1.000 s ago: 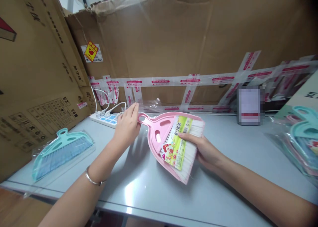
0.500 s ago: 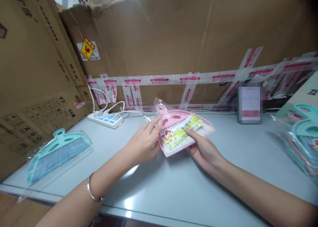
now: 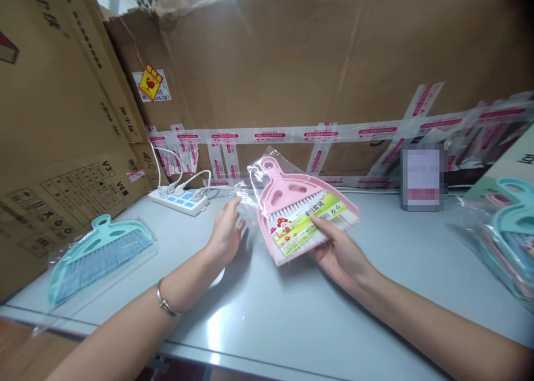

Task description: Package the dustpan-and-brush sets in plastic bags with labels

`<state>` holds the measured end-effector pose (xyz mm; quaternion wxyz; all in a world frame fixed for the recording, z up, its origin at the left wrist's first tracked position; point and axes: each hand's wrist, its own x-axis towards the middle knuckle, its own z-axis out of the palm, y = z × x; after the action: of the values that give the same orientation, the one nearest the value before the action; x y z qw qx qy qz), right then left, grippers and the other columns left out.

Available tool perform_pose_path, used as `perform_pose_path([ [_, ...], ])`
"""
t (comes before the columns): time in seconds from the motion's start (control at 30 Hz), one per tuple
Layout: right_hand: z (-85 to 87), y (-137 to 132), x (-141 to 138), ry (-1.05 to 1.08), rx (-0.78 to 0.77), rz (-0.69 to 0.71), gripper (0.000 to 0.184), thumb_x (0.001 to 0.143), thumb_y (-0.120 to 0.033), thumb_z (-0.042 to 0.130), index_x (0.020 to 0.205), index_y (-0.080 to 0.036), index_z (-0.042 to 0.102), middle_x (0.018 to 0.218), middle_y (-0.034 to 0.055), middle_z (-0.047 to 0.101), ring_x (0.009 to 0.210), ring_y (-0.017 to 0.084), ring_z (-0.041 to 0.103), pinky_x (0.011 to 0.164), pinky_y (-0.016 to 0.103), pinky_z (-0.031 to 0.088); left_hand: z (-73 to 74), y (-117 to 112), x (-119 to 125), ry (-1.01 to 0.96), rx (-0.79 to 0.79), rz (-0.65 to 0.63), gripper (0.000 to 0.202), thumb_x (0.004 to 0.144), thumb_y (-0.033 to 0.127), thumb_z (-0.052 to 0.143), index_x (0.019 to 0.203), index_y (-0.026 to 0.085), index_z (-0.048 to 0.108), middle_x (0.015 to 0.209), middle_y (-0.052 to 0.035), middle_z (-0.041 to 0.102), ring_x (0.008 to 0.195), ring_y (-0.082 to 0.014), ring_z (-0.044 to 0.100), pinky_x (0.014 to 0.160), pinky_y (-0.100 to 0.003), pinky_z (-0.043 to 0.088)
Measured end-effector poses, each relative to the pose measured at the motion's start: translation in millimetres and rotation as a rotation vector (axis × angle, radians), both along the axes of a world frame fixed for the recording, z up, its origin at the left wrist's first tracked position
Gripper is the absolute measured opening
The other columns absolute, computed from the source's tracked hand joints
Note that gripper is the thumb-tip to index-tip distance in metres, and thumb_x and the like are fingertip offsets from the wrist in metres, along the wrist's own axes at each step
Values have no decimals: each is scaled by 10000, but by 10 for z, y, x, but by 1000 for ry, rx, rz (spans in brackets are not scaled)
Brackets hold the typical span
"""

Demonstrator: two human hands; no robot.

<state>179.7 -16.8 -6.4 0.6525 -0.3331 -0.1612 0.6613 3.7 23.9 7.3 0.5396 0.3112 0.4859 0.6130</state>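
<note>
My right hand [image 3: 340, 253] grips the lower right edge of a pink dustpan and brush set [image 3: 298, 211] with a green and yellow label, held tilted above the grey table [image 3: 292, 314]. A clear plastic bag [image 3: 250, 189] covers the set's handle end and trails off to the left. My left hand [image 3: 227, 231] is just left of the set, fingers pointing up and loosely closed on the bag's loose edge. A bracelet is on my left wrist.
A bagged teal dustpan set [image 3: 98, 256] lies at the table's left edge. More bagged teal and pink sets [image 3: 507, 231] are stacked at the right. A white power strip [image 3: 179, 199] with cables sits at the back left. Taped cardboard walls [image 3: 292, 64] enclose the table.
The pink set went from lying low with its handle to the left to tilted up with the handle on top. The clear bag now covers its handle end. My left hand drew back to the left.
</note>
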Motion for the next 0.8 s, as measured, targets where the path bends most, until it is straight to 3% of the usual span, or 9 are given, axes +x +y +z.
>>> perform_pose_path([
  [0.1,-42,-17,-21,-30,20,18,328,771,-81,621,1082,-186,601,961,38,703,858,167,674,692,245,591,54,-47,42,-155,-76,-181,248,822,365,551,968,165,539,890,-30,582,650,-95,558,543,-204,440],
  [0.17,-68,-25,-24,-48,29,24,333,758,-89,641,1073,-188,602,967,35,702,872,165,670,706,242,588,90,-69,46,-195,-66,-284,258,836,370,541,983,158,554,859,-24,596,605,-90,554,533,-207,447],
  [0.33,-97,-53,-33,-84,59,42,344,726,-133,694,1052,-194,604,995,32,695,903,164,661,714,226,580,34,-103,82,-168,64,-371,343,793,370,617,1070,171,581,1002,-44,643,777,-126,620,676,-222,487],
  [0.5,-120,-55,-64,-121,94,33,438,676,-205,750,1083,-214,587,1015,24,688,890,181,662,710,257,581,-124,-202,193,-78,183,-658,684,641,210,773,1241,226,444,1151,-85,622,982,-238,622,852,-367,492],
  [0.6,-120,-20,-36,-166,84,47,472,656,-238,764,1092,-213,586,1014,31,687,864,195,665,689,281,581,-147,-198,181,-35,246,-651,730,623,147,777,1253,220,417,1209,-106,590,1066,-263,588,889,-379,483],
  [0.8,-72,125,137,-320,-32,-134,374,661,-287,753,992,-162,633,919,52,697,793,181,655,614,247,561,-110,-105,65,0,177,-677,740,628,155,767,1261,234,392,1207,-115,589,1044,-279,603,848,-395,502],
])
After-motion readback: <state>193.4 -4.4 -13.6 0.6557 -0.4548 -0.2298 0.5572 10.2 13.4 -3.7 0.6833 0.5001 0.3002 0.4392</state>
